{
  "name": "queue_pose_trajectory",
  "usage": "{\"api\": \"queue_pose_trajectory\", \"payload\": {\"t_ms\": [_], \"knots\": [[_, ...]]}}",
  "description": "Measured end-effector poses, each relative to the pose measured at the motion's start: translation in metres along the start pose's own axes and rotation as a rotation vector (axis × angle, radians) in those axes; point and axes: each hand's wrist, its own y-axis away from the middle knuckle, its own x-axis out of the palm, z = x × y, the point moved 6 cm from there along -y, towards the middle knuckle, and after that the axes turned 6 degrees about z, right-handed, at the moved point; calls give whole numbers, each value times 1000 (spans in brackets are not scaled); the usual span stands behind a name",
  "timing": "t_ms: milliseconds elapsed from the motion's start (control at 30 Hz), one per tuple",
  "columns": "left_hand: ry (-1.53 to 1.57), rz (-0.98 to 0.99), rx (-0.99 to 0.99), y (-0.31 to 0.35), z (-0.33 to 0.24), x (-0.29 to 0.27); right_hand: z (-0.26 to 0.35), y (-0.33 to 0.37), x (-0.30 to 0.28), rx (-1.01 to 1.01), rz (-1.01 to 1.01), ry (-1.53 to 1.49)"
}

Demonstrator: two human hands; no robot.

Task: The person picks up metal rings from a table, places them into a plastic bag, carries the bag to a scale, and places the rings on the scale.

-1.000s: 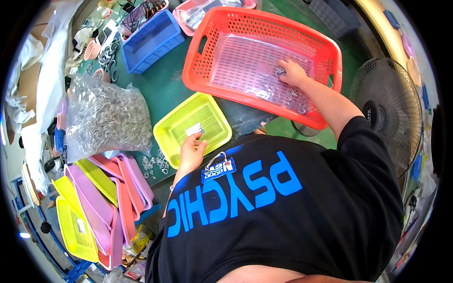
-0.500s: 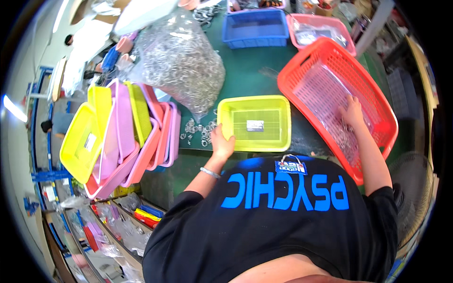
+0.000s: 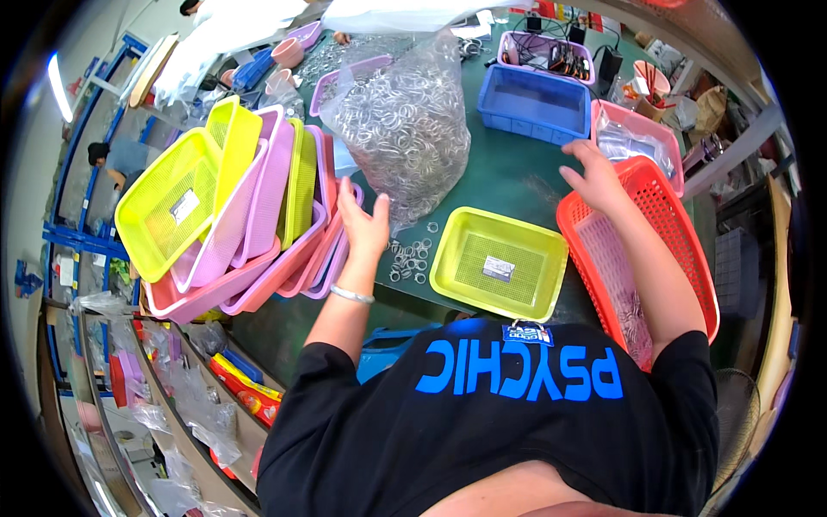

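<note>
My left hand [image 3: 365,226] is open and raised beside the clear plastic bag [image 3: 405,129], which is full of small metal rings. Fingers apart, my right hand [image 3: 596,177] hovers over the far left end of the red perforated basket [image 3: 668,207], near the blue bin [image 3: 534,102]. Neither hand holds anything. Between my arms a yellow-green basket [image 3: 500,237] with a white label rests on the green table. Loose metal rings [image 3: 410,260] lie between that basket and my left hand. A clear plastic bag with rings shows inside the red basket, partly hidden by my right forearm.
Tilted baskets in yellow, purple and pink form a stack [image 3: 258,207] on the left. Behind the red basket stands a pink bin [image 3: 642,129] holding plastic bags. A purple tray [image 3: 547,53] with tools sits at the back. Another person [image 3: 125,159] is at far left.
My left hand has let go of the yellow-green basket and moved left and up. Out of the red basket, my right hand has moved toward the blue bin. The whole view has shifted.
</note>
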Motion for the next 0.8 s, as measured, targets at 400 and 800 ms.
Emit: {"api": "queue_pose_trajectory", "payload": {"t_ms": [400, 800], "knots": [[274, 23, 63, -123, 7, -11, 29, -191, 60, 306, 174, -559], [551, -185, 151, -124, -1, 7, -7, -266, 115, 277, 232, -1108]]}}
